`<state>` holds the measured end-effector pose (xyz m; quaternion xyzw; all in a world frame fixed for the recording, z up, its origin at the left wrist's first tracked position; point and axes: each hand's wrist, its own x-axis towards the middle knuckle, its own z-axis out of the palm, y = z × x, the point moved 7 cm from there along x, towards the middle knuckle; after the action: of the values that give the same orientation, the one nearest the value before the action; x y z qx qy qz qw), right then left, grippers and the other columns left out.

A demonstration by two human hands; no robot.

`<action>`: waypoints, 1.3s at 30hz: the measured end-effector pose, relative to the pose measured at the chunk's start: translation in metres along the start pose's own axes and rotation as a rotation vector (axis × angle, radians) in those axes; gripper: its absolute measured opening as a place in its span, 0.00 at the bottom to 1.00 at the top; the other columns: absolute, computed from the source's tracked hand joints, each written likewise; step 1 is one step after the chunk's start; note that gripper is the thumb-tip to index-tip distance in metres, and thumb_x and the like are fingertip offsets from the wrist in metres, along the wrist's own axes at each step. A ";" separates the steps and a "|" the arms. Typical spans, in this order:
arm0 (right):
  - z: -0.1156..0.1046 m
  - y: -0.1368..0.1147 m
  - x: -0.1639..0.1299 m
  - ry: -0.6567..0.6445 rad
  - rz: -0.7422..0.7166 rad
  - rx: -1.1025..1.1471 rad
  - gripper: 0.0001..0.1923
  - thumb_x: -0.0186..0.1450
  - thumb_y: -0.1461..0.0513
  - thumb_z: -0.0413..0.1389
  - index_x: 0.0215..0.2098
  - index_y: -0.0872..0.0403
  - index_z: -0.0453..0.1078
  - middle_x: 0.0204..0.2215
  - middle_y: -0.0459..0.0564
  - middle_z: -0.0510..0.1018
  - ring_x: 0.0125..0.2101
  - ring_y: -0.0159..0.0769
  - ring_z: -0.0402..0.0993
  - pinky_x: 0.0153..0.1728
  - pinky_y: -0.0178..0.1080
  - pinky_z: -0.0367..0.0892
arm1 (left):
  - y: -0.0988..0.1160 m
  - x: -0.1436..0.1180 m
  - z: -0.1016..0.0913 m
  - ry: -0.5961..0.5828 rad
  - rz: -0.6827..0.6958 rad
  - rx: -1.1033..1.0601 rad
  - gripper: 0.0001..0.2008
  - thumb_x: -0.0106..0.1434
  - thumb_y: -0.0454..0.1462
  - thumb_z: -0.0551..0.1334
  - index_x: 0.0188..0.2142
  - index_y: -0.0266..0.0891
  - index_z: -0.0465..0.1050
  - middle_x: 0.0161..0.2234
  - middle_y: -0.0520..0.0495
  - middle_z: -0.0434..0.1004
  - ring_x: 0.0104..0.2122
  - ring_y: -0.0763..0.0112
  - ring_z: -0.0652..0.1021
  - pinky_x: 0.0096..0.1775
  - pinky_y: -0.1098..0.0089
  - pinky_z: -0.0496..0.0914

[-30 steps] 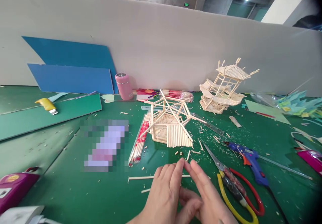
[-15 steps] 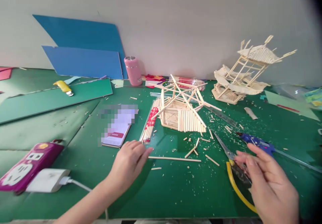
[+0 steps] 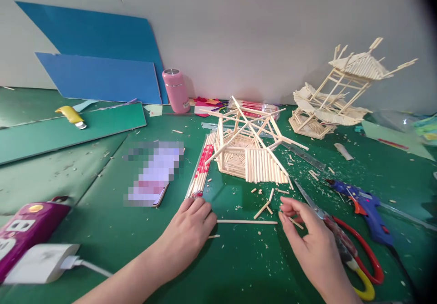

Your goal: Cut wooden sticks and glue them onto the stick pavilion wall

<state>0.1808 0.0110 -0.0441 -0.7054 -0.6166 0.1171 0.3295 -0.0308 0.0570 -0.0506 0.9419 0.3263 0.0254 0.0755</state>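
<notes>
Head view
Container: clear sleeve packed with sticks, just beyond the left hand.
Stick: long stick, thin pale wood, flat on the green mat, long axis left-right between the hands.
Left hand: relaxed, palm down, fingertips at the stick's left end, gripping nothing.
Right hand: fingers loosely curled at the right end; grip cannot be told.
Beside: scissors.

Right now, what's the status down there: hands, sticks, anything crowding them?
Left hand open, fingertips at long stick end. Right hand pinching short stick. Scissors beside right hand; stick model beyond.
</notes>
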 end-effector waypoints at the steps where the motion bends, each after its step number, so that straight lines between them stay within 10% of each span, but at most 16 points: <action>1: 0.000 0.005 -0.001 -0.005 0.021 -0.005 0.10 0.64 0.60 0.50 0.45 0.49 0.64 0.35 0.48 0.73 0.35 0.35 0.71 0.36 0.37 0.69 | 0.001 0.002 0.002 -0.018 0.021 0.004 0.12 0.65 0.29 0.47 0.33 0.38 0.68 0.32 0.46 0.70 0.35 0.62 0.68 0.41 0.58 0.60; 8: -0.007 0.023 0.006 -0.051 0.044 -0.077 0.09 0.64 0.60 0.49 0.42 0.51 0.65 0.34 0.50 0.74 0.33 0.37 0.72 0.33 0.39 0.70 | -0.007 -0.008 0.004 0.001 0.050 0.018 0.12 0.64 0.28 0.47 0.31 0.37 0.68 0.30 0.46 0.69 0.30 0.63 0.67 0.35 0.61 0.57; 20: 0.042 -0.038 0.034 -0.536 -0.469 -0.313 0.15 0.61 0.72 0.48 0.42 0.53 0.68 0.38 0.49 0.75 0.39 0.39 0.71 0.40 0.45 0.69 | -0.009 -0.014 -0.003 0.072 0.045 -0.015 0.13 0.61 0.27 0.47 0.29 0.39 0.67 0.26 0.48 0.70 0.25 0.65 0.67 0.30 0.64 0.57; 39: 0.032 -0.061 0.030 -0.532 -0.434 -0.166 0.10 0.64 0.66 0.46 0.39 0.51 0.67 0.33 0.49 0.74 0.33 0.38 0.73 0.31 0.42 0.69 | 0.010 0.002 -0.013 -0.124 0.057 0.092 0.06 0.54 0.27 0.56 0.27 0.39 0.67 0.26 0.46 0.73 0.24 0.62 0.71 0.29 0.63 0.64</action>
<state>0.1208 0.0511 -0.0239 -0.5271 -0.8238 0.1734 0.1160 -0.0239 0.0520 -0.0366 0.9531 0.2947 -0.0460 0.0514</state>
